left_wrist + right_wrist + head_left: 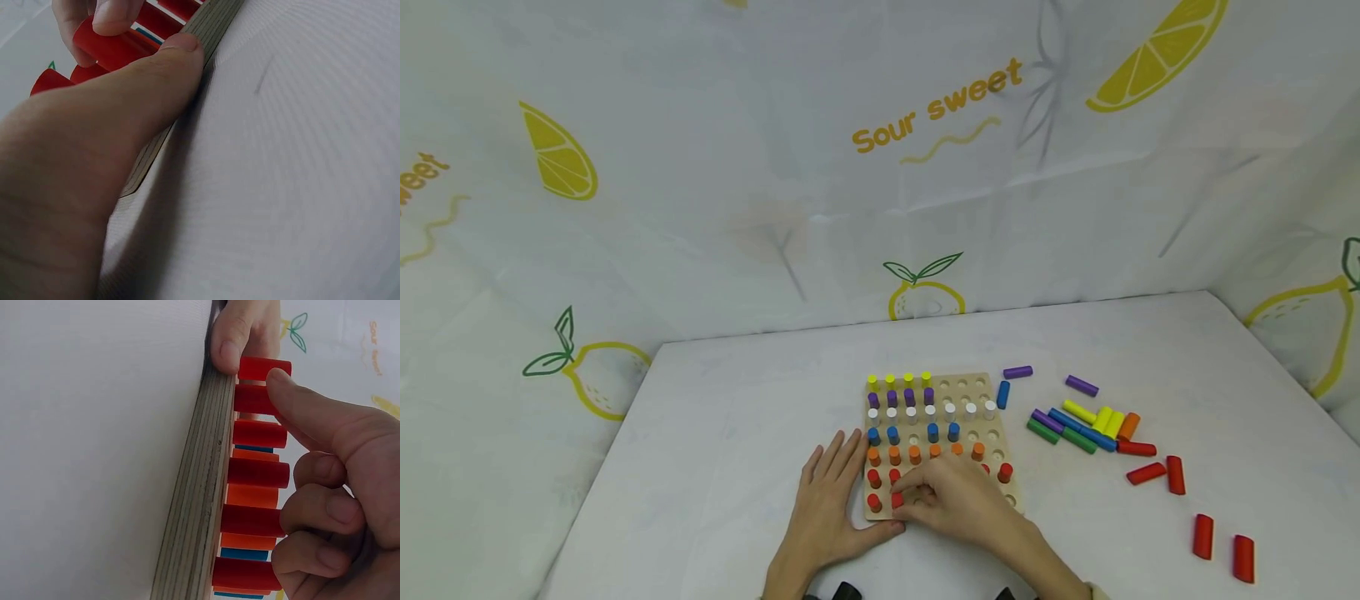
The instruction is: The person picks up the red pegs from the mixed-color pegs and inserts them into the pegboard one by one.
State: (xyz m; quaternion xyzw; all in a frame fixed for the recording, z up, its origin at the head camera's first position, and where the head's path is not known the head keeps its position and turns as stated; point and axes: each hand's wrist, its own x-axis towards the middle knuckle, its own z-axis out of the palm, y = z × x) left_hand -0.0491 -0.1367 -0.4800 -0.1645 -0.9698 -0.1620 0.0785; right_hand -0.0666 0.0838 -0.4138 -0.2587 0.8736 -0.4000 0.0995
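A wooden pegboard (997,468) carries rows of coloured pegs standing upright. My right hand (958,500) is over its front rows, thumb and forefinger pinching a red peg (897,500) in the front row, beside the red corner peg (874,503). The other right fingers are curled in toward the palm, as the right wrist view shows. My left hand (826,500) lies along the board's left side with fingers extended. Its thumb (169,75) presses at the front edge near the corner. Behind are orange pegs (894,455), then blue, white, purple and yellow rows.
Loose pegs lie right of the board: a cluster with green pegs (1078,440) and yellow pegs (1102,418), and several red pegs (1203,536) toward the front right. A blue peg (1003,394) lies close to the board's right edge. A patterned white curtain (820,233) hangs behind the table.
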